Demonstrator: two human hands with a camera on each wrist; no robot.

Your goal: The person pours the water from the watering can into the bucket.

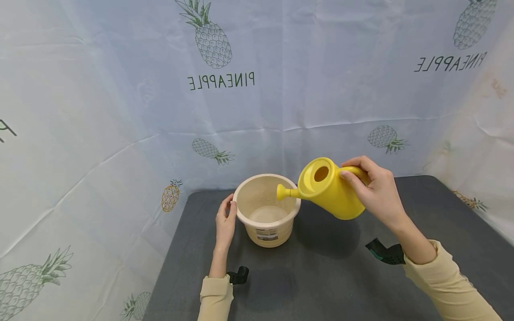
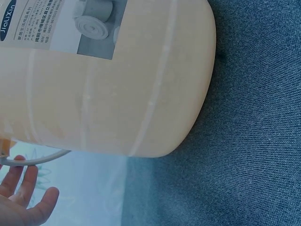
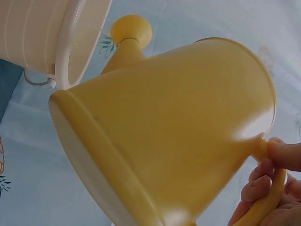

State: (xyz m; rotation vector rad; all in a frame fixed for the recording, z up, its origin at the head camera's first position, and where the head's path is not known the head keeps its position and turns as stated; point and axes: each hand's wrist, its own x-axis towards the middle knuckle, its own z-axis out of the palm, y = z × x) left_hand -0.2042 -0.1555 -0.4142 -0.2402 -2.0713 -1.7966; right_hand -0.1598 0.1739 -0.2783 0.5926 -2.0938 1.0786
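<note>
A yellow watering can (image 1: 335, 191) is held up in the air and tipped left by my right hand (image 1: 373, 189), whose fingers wrap its handle (image 3: 265, 202). Its sprinkler head (image 1: 282, 192) reaches over the right side of a cream plastic bucket (image 1: 268, 232). The bucket stands upright on the dark table, with a printed label (image 1: 267, 234) on its front. At the bucket's left rim is my left hand (image 1: 226, 220). In the left wrist view its fingertips (image 2: 29, 176) touch the thin bucket handle (image 2: 44, 159), with the thumb apart.
The dark grey table (image 1: 273, 290) stretches in front of the bucket and to its right. Behind and on both sides hangs a pale curtain (image 1: 321, 89) with pineapple prints. Each wrist carries a black camera mount, such as the right one (image 1: 387, 253).
</note>
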